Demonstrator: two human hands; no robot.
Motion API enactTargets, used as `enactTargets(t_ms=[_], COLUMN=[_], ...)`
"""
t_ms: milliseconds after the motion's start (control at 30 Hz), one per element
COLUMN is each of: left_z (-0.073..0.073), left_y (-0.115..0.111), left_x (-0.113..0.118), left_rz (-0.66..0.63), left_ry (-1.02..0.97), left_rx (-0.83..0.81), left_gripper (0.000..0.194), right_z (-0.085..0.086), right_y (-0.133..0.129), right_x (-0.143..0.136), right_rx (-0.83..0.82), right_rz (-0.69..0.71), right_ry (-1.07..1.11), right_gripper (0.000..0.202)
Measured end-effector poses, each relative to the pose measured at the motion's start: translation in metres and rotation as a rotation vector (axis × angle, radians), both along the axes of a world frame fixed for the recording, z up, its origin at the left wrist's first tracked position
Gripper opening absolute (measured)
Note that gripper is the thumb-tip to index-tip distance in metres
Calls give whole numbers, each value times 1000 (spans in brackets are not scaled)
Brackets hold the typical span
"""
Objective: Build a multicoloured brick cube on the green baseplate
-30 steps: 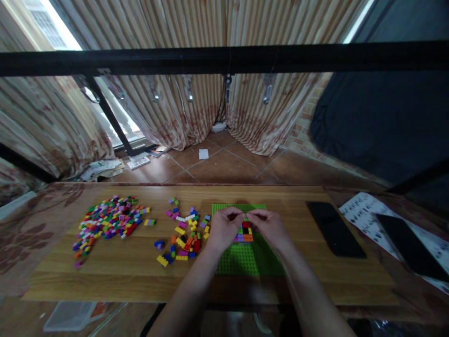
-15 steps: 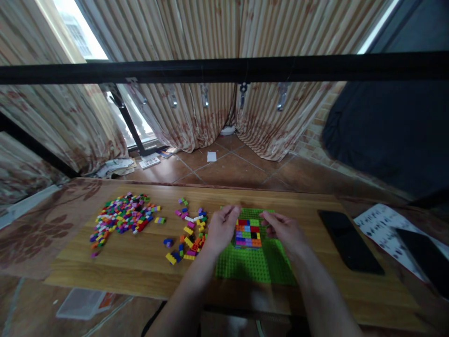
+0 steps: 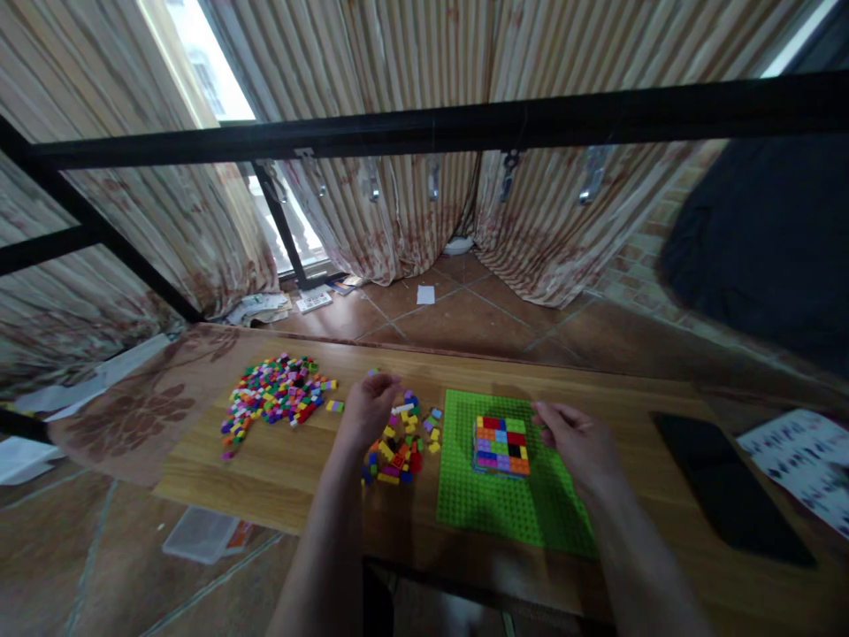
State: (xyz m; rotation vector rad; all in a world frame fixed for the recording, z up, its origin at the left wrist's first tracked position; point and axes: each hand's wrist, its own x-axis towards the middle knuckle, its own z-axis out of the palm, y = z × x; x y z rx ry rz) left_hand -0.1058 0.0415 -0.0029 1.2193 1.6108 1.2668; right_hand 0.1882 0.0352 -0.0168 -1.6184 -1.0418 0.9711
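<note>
My left hand [image 3: 371, 409] hovers at the left side of a scatter of loose toy building bricks [image 3: 400, 462], partly covering them. Its fingers are bent together, and whatever may be between them is hidden. My right hand [image 3: 580, 441] is above the right part of a green studded baseplate [image 3: 457, 495], fingers curled and pressed together; I cannot make out anything in them. Between the hands, on the baseplate, stands a low square block of multicoloured bricks [image 3: 502, 447], just left of my right fingertips and apart from them.
A larger heap of mixed bricks [image 3: 275, 389] lies on the left of the wooden table [image 3: 292, 487]. A dark phone-like slab [image 3: 726, 487] and a printed sheet [image 3: 802, 460] are at the right. A black rail [image 3: 424, 131] crosses beyond the table. A clear plastic box [image 3: 199, 535] is below.
My left hand has moved left, from beside the brick block to the loose bricks. My right hand stays near the block's right side. The view has swung left.
</note>
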Motion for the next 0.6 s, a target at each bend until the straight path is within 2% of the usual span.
enactTargets(t_ms=[133,233,367,600], left_z=[6,13,18,12], left_y=[-13,-20,-25,-30], left_x=[-23,-25,-26,-39], left_rz=[-63,-120,-139,-126], left_ry=[154,242,344,411], left_rx=[-123,-189,-176,-241], left_gripper=[22,22,18,21], right_z=[-2,0,2,1], right_y=[1,1,0,1], right_x=[0,-2,-4,-4], right_rx=[3,-1,-24,-28], right_rz=[7,8,-6,-12], right_ry=[-59,-38,-26,-30], right_gripper=[38,37,36,35])
